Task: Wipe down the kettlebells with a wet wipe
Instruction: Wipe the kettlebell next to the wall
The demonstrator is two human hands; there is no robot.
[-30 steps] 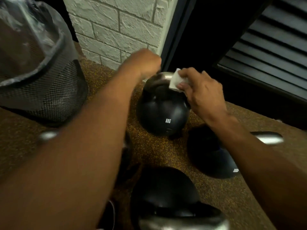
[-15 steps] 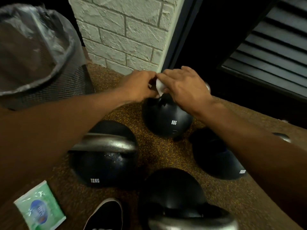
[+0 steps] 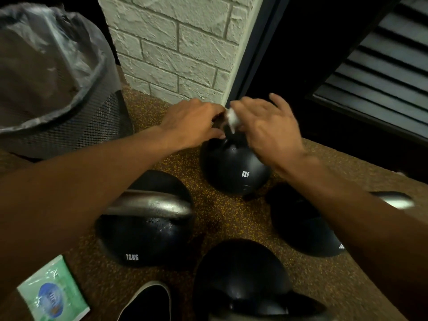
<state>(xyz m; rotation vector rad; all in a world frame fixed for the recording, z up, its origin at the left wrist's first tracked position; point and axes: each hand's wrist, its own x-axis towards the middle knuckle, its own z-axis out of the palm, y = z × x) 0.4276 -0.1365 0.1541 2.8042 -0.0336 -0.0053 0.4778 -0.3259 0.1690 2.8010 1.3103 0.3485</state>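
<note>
Several black kettlebells stand on the speckled brown floor. The far one, marked 8KG (image 3: 234, 167), is under both my hands. My left hand (image 3: 192, 121) curls over the left side of its handle, which is hidden. My right hand (image 3: 266, 126) pinches a crumpled white wet wipe (image 3: 232, 119) between thumb and forefinger at the handle's top, its other fingers spread. A 12KG kettlebell (image 3: 146, 228) with a shiny steel handle stands nearer on the left. Another kettlebell (image 3: 301, 225) sits under my right forearm, and one more (image 3: 243, 276) is closest to me.
A mesh waste bin (image 3: 69, 126) lined with a clear bag stands at the left. A green wet-wipe pack (image 3: 53, 293) lies on the floor at lower left, beside my black shoe (image 3: 146, 302). A white brick pillar (image 3: 180, 49) and dark louvred doors (image 3: 382, 61) stand behind.
Over the last second my left hand came down from above the 8KG kettlebell onto its handle, and my right hand brought the wipe from the handle's right side to its top.
</note>
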